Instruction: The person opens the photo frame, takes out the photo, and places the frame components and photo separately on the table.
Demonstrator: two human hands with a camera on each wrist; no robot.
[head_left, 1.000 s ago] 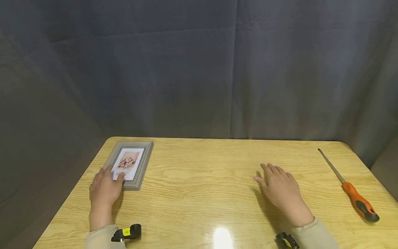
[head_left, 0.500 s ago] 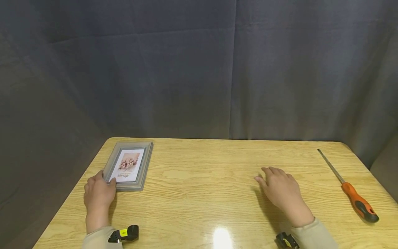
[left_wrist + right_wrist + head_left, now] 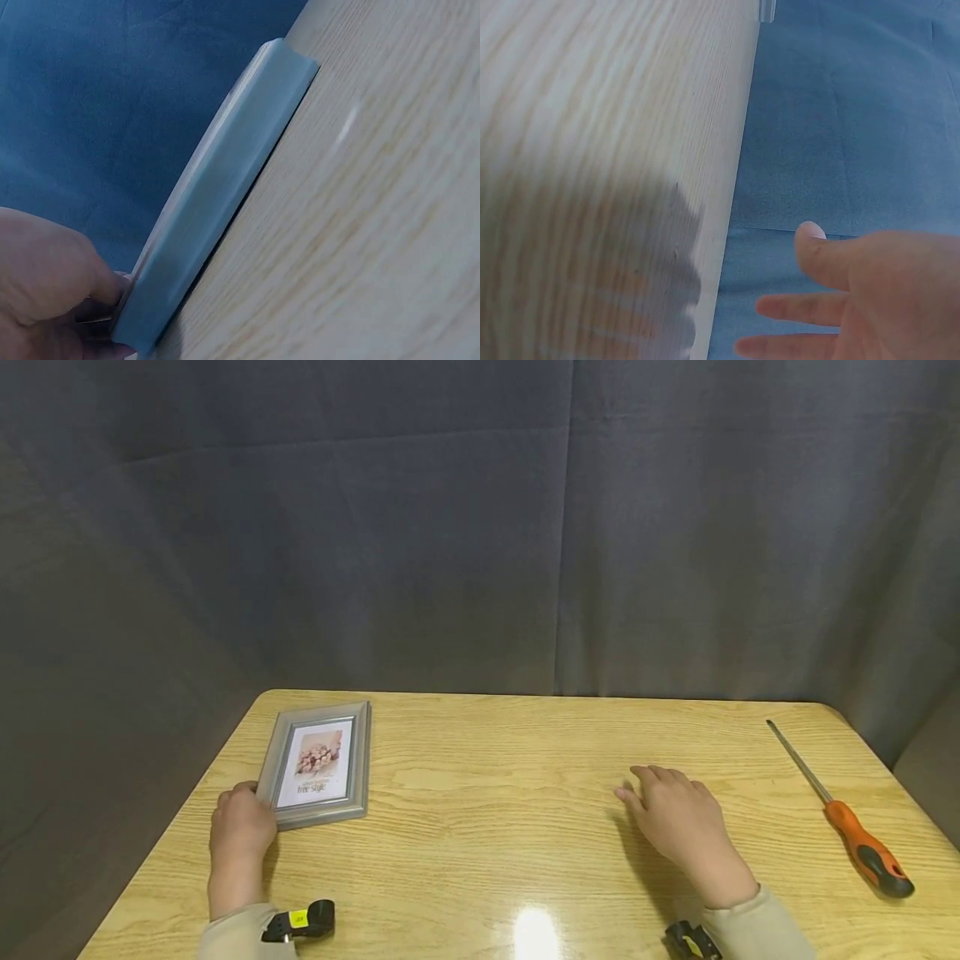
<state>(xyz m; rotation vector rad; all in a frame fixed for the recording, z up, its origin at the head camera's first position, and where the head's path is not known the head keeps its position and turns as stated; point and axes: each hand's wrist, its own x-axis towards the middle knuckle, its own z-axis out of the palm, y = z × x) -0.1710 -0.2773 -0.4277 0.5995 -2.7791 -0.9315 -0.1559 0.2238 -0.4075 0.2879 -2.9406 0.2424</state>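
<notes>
A silver-grey picture frame (image 3: 358, 760) lies face up at the left of the table, a print of pink flowers in its white insert. My left hand (image 3: 242, 828) grips it at the near left corner. In the left wrist view the thumb and fingers of that hand (image 3: 52, 277) pinch the end of the frame (image 3: 217, 187), whose side runs away along the tabletop. Over the right half of the table hovers my right hand (image 3: 678, 822), holding nothing. Its thumb and fingers are extended in the right wrist view, with their shadow on the wood.
A long screwdriver (image 3: 851, 827) with an orange and black handle lies at the table's right side, its tip pointing away. Dark grey cloth (image 3: 450, 543) hangs behind and beside the wooden table (image 3: 465, 827).
My left hand has slid off the frame's face to its near left corner and taken hold there. The frame has shifted slightly right and turned a little. My right hand is almost still.
</notes>
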